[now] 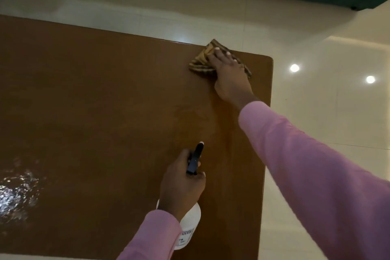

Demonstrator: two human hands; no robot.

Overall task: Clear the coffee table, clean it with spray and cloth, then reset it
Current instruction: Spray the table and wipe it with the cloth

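Our right hand (229,74) presses flat, fingers straight, on the striped cloth (202,62) near the far right corner of the coffee table (105,91); our left hand (181,186) grips the spray bottle (188,226) above the near edge; wet droplets (16,192) glisten at the left.

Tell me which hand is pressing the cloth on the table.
The right hand, flat on the striped cloth near the far right corner of the coffee table; the left hand grips the spray bottle.
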